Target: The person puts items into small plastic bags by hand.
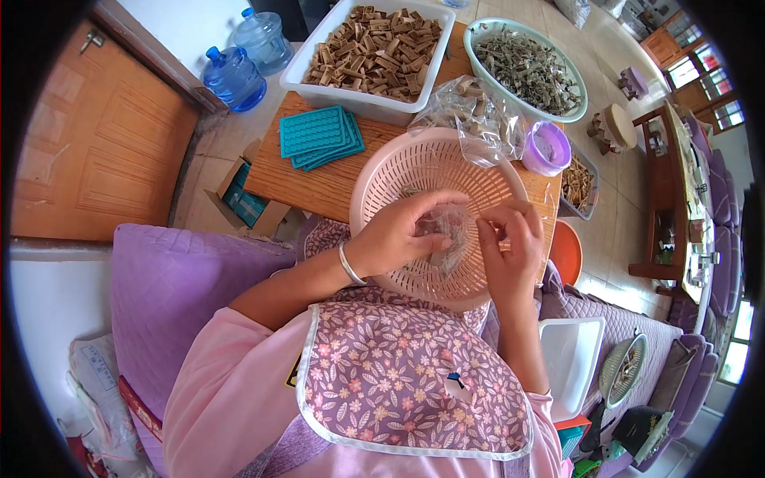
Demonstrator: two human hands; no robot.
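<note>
A small clear plastic bag is held above a pink colander. My left hand, with a silver bangle at its wrist, curls its thumb and fingers round the bag's left side. Some contents show dimly through the plastic, but I cannot make out what they are. My right hand is close by on the other side, thumb and fingers pinched together near the bag's edge. Whatever those fingertips hold is too small to tell. A little dried plant matter shows in the colander beyond my left hand.
On the wooden table stand a white tub of brown pieces, teal moulded trays, a green basin of dried leaves, a purple cup and a larger clear bag. Water bottles stand at far left.
</note>
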